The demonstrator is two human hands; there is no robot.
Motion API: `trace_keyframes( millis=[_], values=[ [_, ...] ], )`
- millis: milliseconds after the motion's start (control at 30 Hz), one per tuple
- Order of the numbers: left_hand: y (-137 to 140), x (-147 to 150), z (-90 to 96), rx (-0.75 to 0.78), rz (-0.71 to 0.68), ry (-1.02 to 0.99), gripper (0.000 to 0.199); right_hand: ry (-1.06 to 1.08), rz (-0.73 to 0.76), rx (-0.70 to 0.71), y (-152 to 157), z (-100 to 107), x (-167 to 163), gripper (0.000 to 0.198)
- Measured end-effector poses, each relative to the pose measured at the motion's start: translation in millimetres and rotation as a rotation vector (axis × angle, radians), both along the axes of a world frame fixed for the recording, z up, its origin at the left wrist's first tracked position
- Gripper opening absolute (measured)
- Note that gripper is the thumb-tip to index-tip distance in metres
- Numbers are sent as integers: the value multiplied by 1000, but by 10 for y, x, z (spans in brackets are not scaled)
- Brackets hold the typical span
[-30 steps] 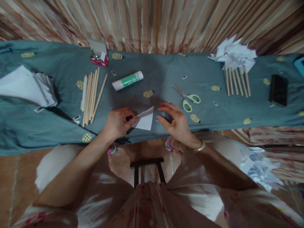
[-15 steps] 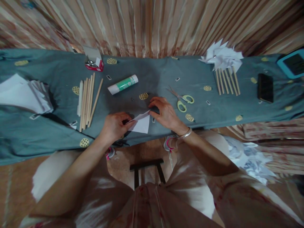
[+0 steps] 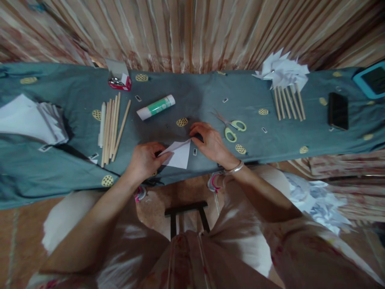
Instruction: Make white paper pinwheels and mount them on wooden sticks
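A folded piece of white paper [image 3: 179,155] is held between my two hands near the table's front edge. My left hand [image 3: 146,159] pinches its left side, thumb on top. At the upper right corner, my right hand [image 3: 209,143] grips the paper between thumb and fingers. A fold stands slightly raised along the upper side. Scissors with light green handles [image 3: 231,128] lie just right of my right hand. Beyond the paper is a green and white glue stick [image 3: 156,107], lying on its side.
Left of my hands lie several wooden sticks [image 3: 110,128] and a stack of white paper [image 3: 30,118]. A red box of metal pieces [image 3: 119,82] stands behind. Paper pinwheels [image 3: 282,72], a phone [image 3: 338,111] and a blue-framed device [image 3: 371,80] are at the right.
The paper's raised fold has opened a little, showing more of its surface. My right hand has shifted very slightly right. Other things on the table stay put.
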State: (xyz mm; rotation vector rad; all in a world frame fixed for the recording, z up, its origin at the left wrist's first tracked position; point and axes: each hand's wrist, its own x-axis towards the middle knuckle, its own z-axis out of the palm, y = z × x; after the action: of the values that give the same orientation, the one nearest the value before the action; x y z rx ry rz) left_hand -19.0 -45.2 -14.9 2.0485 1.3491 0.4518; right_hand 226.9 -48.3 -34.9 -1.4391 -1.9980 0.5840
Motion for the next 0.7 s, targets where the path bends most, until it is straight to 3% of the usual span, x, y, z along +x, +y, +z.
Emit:
trace_keyframes(
  millis=[133,300,433,533,700],
  values=[
    [-13,-4,-23,-19,71,-128,30,-32,-102,49,27,43,144,24],
    [-43,42,-58,-111,249,-378,36,-291,-338,147,20,206,460,28],
    [-37,93,-39,-253,384,-567,37,-529,-400,18,-74,326,676,29],
    [-14,113,22,-328,464,-682,37,-612,-368,-68,-152,379,786,29],
    [26,107,108,-338,558,-768,38,-728,-379,-169,-197,456,819,34]
  ],
)
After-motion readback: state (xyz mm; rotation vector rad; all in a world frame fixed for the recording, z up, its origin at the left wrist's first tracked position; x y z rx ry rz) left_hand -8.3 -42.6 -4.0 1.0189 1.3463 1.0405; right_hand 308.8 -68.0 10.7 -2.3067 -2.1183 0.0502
